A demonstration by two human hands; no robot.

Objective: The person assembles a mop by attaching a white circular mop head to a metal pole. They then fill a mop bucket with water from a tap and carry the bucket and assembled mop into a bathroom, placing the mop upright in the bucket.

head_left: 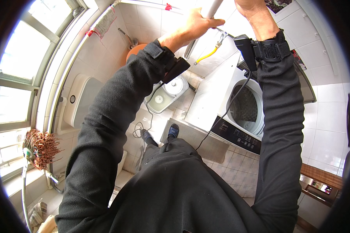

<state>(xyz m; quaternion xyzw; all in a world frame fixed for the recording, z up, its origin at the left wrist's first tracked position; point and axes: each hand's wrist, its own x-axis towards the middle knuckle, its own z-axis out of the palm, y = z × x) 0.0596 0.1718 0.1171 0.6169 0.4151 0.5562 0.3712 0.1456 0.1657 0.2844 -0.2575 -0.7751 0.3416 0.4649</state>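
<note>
Both my arms reach up to the top of the head view, in black sleeves with a black strapped device on each wrist. My left hand (192,26) is closed round a pale, slim pole (212,8) that slants down and left past it. The pole's upper end runs out of the picture. To its right my right hand (252,7) is raised at the top edge; its fingers are cut off, so its grip cannot be seen. Just below the left hand, a metal tap (222,37) has a yellow hose (206,55) hanging from it.
A top-loading washing machine (212,95) stands open below my right arm. A two-part mop bucket (159,104) is on the floor beyond my feet, near an orange basin (137,49). Thin cables trail from my wrists. A white cistern (83,101) and a brown-bristled mop (41,149) are on the left.
</note>
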